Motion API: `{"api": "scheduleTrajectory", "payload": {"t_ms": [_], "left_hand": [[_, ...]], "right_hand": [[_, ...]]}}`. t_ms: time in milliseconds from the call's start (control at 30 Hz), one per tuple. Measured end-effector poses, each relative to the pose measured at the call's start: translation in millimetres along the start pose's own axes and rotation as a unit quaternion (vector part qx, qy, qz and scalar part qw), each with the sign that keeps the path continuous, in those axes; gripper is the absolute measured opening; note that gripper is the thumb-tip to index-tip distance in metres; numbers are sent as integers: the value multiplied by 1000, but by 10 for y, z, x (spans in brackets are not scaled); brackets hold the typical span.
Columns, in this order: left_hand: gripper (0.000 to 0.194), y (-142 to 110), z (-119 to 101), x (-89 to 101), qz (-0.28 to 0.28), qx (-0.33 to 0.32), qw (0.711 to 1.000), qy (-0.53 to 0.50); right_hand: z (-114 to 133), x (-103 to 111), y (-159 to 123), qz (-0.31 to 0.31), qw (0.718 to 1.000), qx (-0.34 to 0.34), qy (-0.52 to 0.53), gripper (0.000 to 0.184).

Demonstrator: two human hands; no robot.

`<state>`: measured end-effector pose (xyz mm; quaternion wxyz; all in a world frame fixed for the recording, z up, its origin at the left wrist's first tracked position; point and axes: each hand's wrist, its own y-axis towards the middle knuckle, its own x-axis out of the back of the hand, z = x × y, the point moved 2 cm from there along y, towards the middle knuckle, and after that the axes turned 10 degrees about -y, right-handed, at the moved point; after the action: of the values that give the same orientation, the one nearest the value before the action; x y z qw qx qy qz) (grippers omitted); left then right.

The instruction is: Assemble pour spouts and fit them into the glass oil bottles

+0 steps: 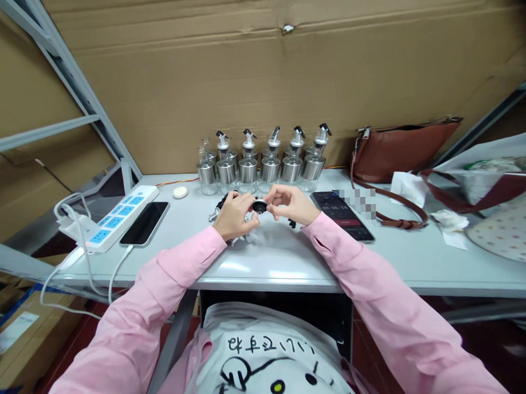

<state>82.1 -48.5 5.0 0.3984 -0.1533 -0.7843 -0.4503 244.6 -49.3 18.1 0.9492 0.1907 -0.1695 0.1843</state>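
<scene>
My left hand [234, 214] and my right hand [291, 203] meet above the pale table [291, 265], both pinching a small black round cap [259, 206] between their fingertips. Under and around my left hand lie small black and silver pourer parts [218, 208]. Just behind my hands a row of several glass bottles with steel collars and black-tipped pourers [270, 162] stands along the cardboard wall; the leftmost bottle [207, 171] has no black pourer.
A white and blue power strip [119, 216] and a dark phone [144, 223] on a cable lie at the left. Another phone [342, 215] lies right of my hands. A brown bag [399, 152], crumpled tissues [451, 225] and a dotted bag [505, 223] sit at the right.
</scene>
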Motion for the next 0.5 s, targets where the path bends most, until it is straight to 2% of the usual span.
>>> {"api": "scheduleTrajectory", "payload": {"t_ms": [300,500], "left_hand": [[6,-3,-20,-36,0,3,1000,-6],[9,-8,-20,-26,3,-3,1000,4]], "right_hand": [[12,-12,-11,-46,998,-14,-46,13],[-7,-24,11,1,1000,-9,20,22]]}}
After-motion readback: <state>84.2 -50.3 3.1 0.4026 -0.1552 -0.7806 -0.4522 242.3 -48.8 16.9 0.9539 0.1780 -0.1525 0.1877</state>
